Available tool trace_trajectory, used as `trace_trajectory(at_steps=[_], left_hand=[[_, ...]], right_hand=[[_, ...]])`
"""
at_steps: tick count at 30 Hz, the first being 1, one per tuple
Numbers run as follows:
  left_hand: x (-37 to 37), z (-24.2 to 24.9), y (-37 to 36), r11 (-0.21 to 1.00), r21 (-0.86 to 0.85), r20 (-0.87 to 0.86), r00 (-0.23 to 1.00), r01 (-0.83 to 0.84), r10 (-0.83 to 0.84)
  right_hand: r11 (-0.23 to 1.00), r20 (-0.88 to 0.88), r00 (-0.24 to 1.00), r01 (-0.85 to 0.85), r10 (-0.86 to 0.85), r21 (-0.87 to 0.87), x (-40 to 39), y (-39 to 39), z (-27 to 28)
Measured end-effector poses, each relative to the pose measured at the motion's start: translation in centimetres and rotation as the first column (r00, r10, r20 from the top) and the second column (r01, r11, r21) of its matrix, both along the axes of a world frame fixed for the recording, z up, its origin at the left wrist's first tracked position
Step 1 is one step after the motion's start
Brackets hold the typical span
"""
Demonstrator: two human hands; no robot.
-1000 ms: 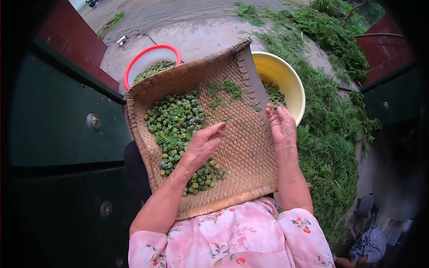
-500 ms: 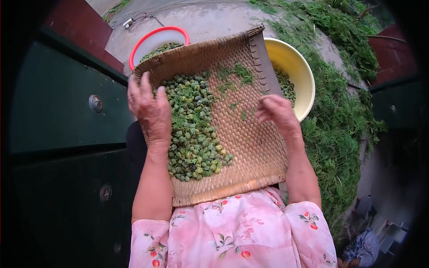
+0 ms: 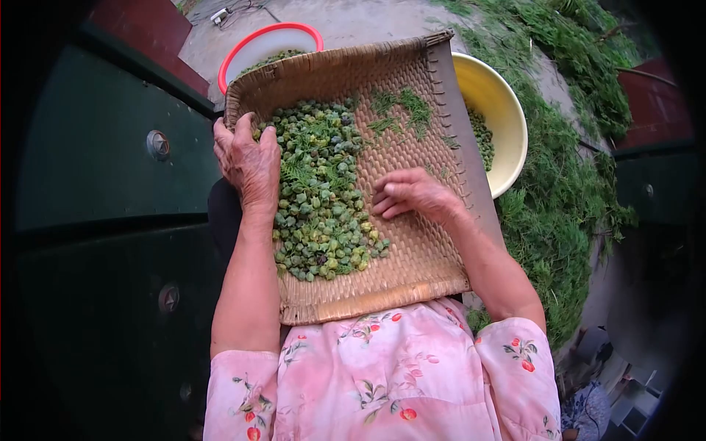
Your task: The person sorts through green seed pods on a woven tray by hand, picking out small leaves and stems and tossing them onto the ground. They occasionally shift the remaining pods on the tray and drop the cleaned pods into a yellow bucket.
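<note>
A woven tray [image 3: 397, 257] lies across the lap, with a heap of small green seed cones [image 3: 320, 198] along its left half. My left hand [image 3: 248, 158] grips the tray's left rim, its fingers curled over the edge. Over the bare weave just right of the heap is my right hand [image 3: 412, 195], its fingers bent and a little apart, with nothing seen in them. Loose green sprigs [image 3: 401, 110] lie on the tray's upper right part.
Behind the tray stand a red-rimmed white basin [image 3: 243, 48] and, to the right, a yellow basin [image 3: 507, 125], both holding cones. Cut green branches [image 3: 551, 220] cover the ground at right. Dark green metal doors [image 3: 95, 162] stand at left. Part of another person [image 3: 588, 408] shows at lower right.
My right hand has moved left and slightly down, from the tray's right side to beside the heap. My left hand stays at the left rim. The view has shifted a little.
</note>
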State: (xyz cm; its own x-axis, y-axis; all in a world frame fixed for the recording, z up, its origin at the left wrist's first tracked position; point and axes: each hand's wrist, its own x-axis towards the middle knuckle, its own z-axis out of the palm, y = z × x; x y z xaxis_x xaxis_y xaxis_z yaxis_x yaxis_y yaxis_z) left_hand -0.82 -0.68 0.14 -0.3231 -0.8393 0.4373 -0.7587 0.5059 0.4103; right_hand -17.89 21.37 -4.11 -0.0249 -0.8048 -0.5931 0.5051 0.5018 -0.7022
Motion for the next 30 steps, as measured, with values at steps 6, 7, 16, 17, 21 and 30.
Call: trace_trajectory(at_steps=[6, 7, 16, 17, 21, 30], left_hand=[[-0.1, 0.0, -0.1, 1.000, -0.022, -0.015, 1.000, 0.002, -0.002], [-0.1, 0.0, -0.1, 1.000, -0.023, -0.015, 1.000, 0.004, -0.004], [-0.3, 0.1, 0.1, 1.000, -0.020, -0.029, 1.000, 0.005, -0.005], [-0.3, 0.1, 0.1, 1.000, -0.012, -0.027, 1.000, 0.003, -0.003], [0.0, -0.1, 0.2, 1.000, -0.030, -0.042, 0.999, 0.010, -0.012], [-0.1, 0.2, 0.3, 1.000, -0.009, -0.047, 0.999, 0.019, -0.020]], right_hand=[[0.944, -0.607, 0.726, 0.201, -0.322, -0.260, 2.1, -2.3, 0.7], [0.967, -0.681, 0.689, 0.138, -0.249, -0.215, 2.2, -2.3, 1.2], [0.971, -0.980, 0.197, -0.233, 0.002, -0.045, 5.6, -2.2, -0.6], [0.979, -0.987, 0.158, -0.205, 0.027, -0.006, 5.1, -1.9, -1.1], [0.993, -0.993, 0.066, -0.071, -0.093, -0.098, 3.3, -0.1, -0.4], [0.962, -0.994, 0.104, -0.268, -0.019, -0.047, 5.8, -1.4, 0.1]])
